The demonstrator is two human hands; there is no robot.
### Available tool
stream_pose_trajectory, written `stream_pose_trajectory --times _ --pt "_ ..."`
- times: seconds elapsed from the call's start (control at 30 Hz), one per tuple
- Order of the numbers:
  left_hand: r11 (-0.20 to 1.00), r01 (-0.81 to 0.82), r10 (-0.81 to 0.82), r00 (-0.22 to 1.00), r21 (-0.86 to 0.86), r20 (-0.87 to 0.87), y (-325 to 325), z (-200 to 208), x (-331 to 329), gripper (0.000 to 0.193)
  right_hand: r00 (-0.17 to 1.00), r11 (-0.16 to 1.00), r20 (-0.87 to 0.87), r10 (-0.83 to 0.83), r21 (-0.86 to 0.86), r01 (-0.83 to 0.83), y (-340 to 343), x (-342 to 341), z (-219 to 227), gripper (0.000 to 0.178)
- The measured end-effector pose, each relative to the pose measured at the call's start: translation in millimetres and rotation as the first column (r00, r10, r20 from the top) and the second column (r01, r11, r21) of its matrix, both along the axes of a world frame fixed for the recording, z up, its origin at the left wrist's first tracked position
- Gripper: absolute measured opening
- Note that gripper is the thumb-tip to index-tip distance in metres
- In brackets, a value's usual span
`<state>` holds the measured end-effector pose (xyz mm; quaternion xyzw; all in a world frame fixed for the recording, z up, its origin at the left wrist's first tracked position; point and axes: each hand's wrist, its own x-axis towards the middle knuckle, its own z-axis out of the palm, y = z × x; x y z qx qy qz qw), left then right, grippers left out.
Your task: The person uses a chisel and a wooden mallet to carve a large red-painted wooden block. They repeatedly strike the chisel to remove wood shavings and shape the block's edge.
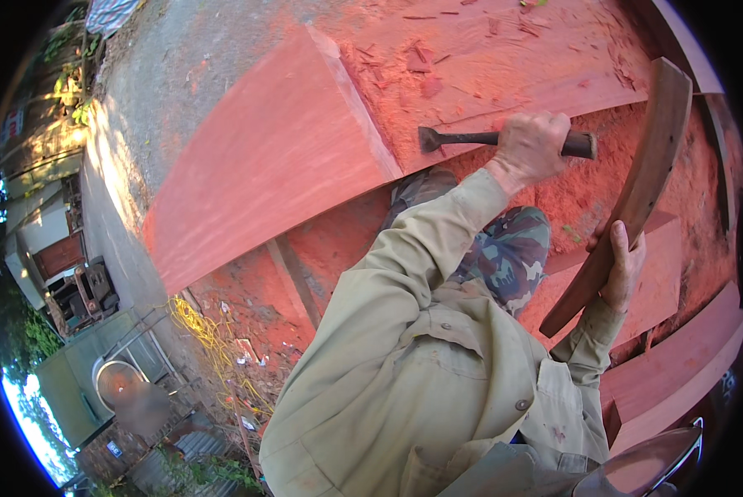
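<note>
My left hand [533, 149] is closed round a chisel [469, 138] by its handle. Its flared dark blade points left, over the front edge of a reddish wooden slab [504, 87] strewn with chips. In my right hand [624, 267] is a long, slightly curved dark wooden bar [651, 153], gripped near its lower part and slanting up to the right. The bar's top end stands apart from the chisel handle. The fingers of my right hand are partly hidden behind the bar.
A raised reddish wooden block [263, 157] extends left beside the chip-covered part. Red sawdust [599, 170] covers the ground near my knees. More wooden beams [678, 364] lie at the right. A yellow cord [210, 344] is heaped at lower left, and a vehicle [85, 294] stands farther off.
</note>
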<state>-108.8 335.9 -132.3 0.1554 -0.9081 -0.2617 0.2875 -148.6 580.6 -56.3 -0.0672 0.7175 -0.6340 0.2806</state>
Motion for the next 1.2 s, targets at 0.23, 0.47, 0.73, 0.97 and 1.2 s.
stream_pose_trajectory --times 0.23,0.47,0.73,0.97,1.2 --pt "1.0 0.001 -0.001 1.0 0.003 0.022 -7 -3 6 0.02 0.998 0.998 -0.008 -0.056 -0.027 0.056 0 -13 8 0.035" --pt "0.999 -0.031 0.032 0.999 0.041 -0.015 -14 1 6 0.019 0.998 0.999 -0.058 -0.04 0.021 0.042 -22 -9 15 0.032" --pt "0.999 -0.017 0.019 0.999 0.048 -0.051 -18 0 14 0.018 0.98 0.968 -0.042 0.194 0.171 -0.184 -35 -10 14 0.032" --pt "0.998 -0.016 0.02 0.998 0.052 -0.066 -22 -6 15 0.017 0.96 0.939 -0.041 0.278 0.223 -0.262 -46 -4 4 0.03" --pt "0.999 -0.011 0.01 1.0 0.044 0.008 -16 -17 7 0.016 1.0 0.999 -0.014 -0.019 0.045 0.02 -31 -21 9 0.028"
